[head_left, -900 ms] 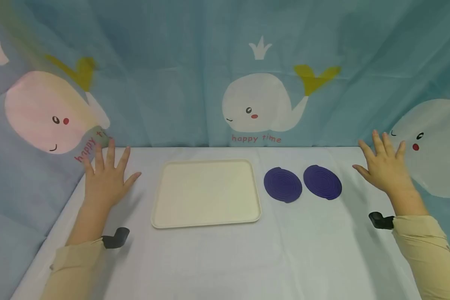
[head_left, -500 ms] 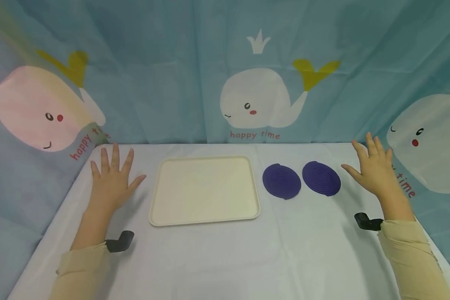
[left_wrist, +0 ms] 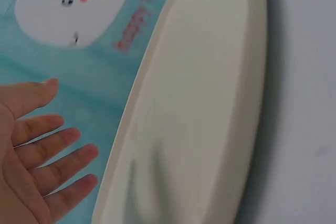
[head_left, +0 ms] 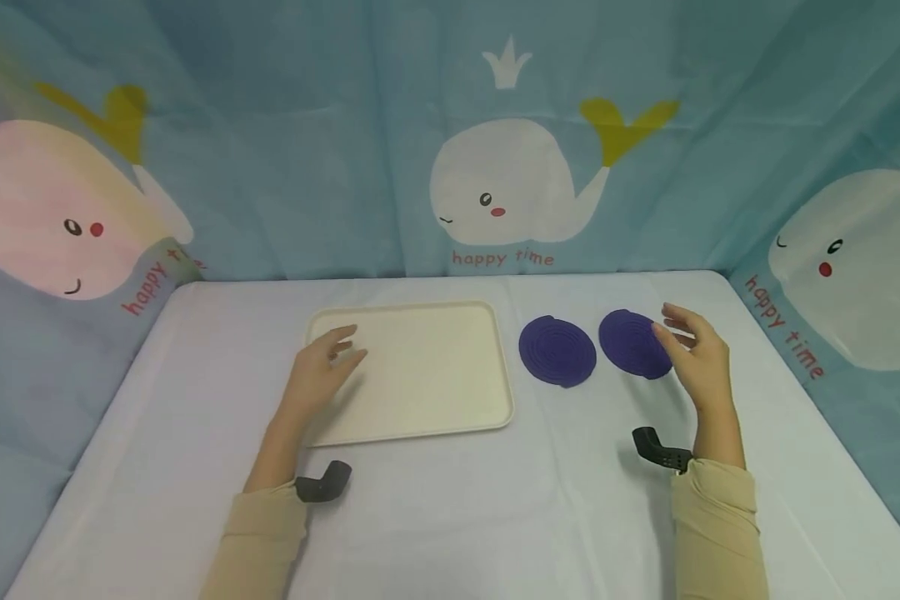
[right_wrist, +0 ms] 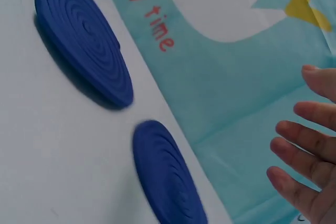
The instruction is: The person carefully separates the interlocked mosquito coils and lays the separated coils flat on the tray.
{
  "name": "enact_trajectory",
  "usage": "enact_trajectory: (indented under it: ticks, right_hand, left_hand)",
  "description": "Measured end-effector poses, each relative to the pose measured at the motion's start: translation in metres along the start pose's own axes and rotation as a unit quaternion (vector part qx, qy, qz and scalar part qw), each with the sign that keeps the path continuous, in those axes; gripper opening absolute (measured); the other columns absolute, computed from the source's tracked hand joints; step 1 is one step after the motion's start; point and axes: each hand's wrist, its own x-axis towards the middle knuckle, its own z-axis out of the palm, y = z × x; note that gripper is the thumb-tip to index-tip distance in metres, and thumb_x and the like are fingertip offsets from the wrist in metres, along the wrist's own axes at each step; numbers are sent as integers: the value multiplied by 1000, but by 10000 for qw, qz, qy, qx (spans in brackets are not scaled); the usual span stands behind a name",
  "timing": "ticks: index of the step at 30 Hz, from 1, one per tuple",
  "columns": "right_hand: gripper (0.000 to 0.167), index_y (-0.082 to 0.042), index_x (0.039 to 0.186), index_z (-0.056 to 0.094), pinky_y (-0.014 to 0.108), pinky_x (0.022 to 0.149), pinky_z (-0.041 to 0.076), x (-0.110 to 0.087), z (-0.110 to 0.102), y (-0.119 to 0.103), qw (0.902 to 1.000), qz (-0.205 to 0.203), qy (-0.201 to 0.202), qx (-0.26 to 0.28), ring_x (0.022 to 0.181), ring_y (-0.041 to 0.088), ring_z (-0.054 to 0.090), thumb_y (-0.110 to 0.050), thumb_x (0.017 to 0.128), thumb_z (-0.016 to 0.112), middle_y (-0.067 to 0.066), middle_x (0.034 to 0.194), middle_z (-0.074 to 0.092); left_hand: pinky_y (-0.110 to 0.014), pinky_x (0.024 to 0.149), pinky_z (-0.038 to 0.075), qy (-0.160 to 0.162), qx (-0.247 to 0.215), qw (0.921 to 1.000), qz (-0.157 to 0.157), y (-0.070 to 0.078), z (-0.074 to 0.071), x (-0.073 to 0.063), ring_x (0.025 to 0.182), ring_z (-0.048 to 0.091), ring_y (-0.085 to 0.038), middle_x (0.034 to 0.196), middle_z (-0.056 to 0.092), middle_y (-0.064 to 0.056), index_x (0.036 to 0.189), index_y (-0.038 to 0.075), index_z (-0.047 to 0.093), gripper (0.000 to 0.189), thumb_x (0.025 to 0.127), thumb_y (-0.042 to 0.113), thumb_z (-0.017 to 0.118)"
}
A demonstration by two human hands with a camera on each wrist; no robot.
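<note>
A cream rectangular tray (head_left: 427, 367) lies on the white table, left of centre. My left hand (head_left: 317, 377) hovers over its left part, fingers loosely bent and holding nothing; the left wrist view shows the same hand (left_wrist: 44, 156) apart from the tray (left_wrist: 210, 77). Two round purple-blue discs with spiral grooves lie right of the tray: a nearer-to-tray disc (head_left: 557, 351) and a right disc (head_left: 633, 343). My right hand (head_left: 699, 358) is beside the right disc, its fingertips overlapping the edge in the head view. In the right wrist view that hand (right_wrist: 310, 145) holds nothing.
A blue curtain (head_left: 307, 183) printed with white whales hangs behind the table and at both sides. Black wrist cameras, one on the left wrist (head_left: 324, 482) and one on the right wrist (head_left: 660, 450), jut inward over the white tablecloth (head_left: 480, 517).
Both hands have moved inward from the table's sides, the left one over the tray, the right one up to the right disc. Their spread fingers have bent. The head view has tilted slightly.
</note>
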Motion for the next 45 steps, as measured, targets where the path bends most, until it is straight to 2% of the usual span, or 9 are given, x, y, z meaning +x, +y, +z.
enact_trajectory:
  ticks: [5, 10, 15, 17, 21, 25, 30, 34, 45]
  right_hand:
    - [39, 1, 124, 58, 10, 86, 44, -9, 24, -2, 9962, 344, -43, 795, 94, -8, 52, -23, 93, 61, 18, 119, 62]
    - [36, 2, 120, 61, 8, 83, 43, -18, 40, 3, 9911, 611, -50, 1184, 89, -8, 56, -20, 92, 63, 10, 112, 66]
    - [32, 5, 118, 61, 6, 80, 43, -23, 50, 11, 9915, 623, -207, 1121, 84, -12, 55, -12, 90, 64, 21, 111, 65]
    - [32, 5, 117, 61, 5, 79, 42, -22, 55, 12, 9910, 663, -311, 1119, 83, -13, 55, -10, 90, 65, 23, 111, 65]
    - [31, 8, 117, 61, 5, 78, 42, -22, 62, 4, 9873, 761, -517, 1299, 82, -12, 55, -7, 90, 64, 24, 111, 64]
    - [29, 12, 115, 59, 6, 76, 45, -24, 64, -11, 9813, 824, -550, 1652, 81, -9, 57, -1, 88, 63, 28, 109, 63]
    - [30, 14, 114, 59, 8, 76, 48, -21, 70, -3, 9821, 771, -482, 1650, 84, -5, 60, -1, 88, 63, 28, 109, 63]
    - [29, 8, 114, 62, 9, 76, 47, -17, 75, 11, 9854, 821, -330, 1455, 85, -3, 60, -7, 89, 65, 22, 110, 65]
    - [29, 6, 115, 62, 9, 77, 46, -16, 78, 15, 9826, 1130, -387, 1422, 84, -5, 58, -5, 88, 65, 19, 112, 65]
  left_hand:
    - [-42, 91, 50, -247, -1261, 9917, -68, 42, 55, 8, 110, 59, -32, 125, 59, -17, 125, 2, 57, 38, 91, 19, 63]
    - [-37, 89, 52, -763, -2140, 9736, 204, 92, 118, 8, 104, 63, -30, 117, 64, -17, 118, 0, 61, 33, 91, 16, 63]
    - [-33, 93, 49, -1414, -2264, 9628, 430, 130, 169, 5, 112, 59, -28, 124, 60, -17, 125, 0, 57, 36, 95, 20, 56]
    - [-34, 96, 47, -1335, -2290, 9639, 258, 140, 184, 4, 116, 56, -27, 127, 58, -16, 126, 1, 56, 37, 95, 21, 56]
    - [-40, 102, 41, -344, -2600, 9644, -342, 152, 206, 5, 122, 51, -32, 129, 56, -18, 125, -1, 56, 35, 94, 14, 55]
    - [-45, 107, 34, 518, -2909, 9521, -783, 158, 220, 5, 127, 44, -35, 134, 51, -20, 126, -5, 53, 37, 91, 8, 55]
    - [-47, 111, 26, 895, -3214, 9382, -924, 161, 226, 6, 134, 33, -37, 144, 37, -23, 131, -7, 46, 45, 89, 4, 55]
    - [-46, 111, 26, 943, -3372, 9319, -948, 162, 225, 7, 135, 30, -38, 146, 32, -26, 134, -8, 41, 50, 88, 4, 55]
    - [-43, 111, 28, 531, -3866, 9148, -1040, 160, 222, 8, 136, 28, -36, 149, 26, -25, 140, -8, 33, 55, 90, 4, 52]
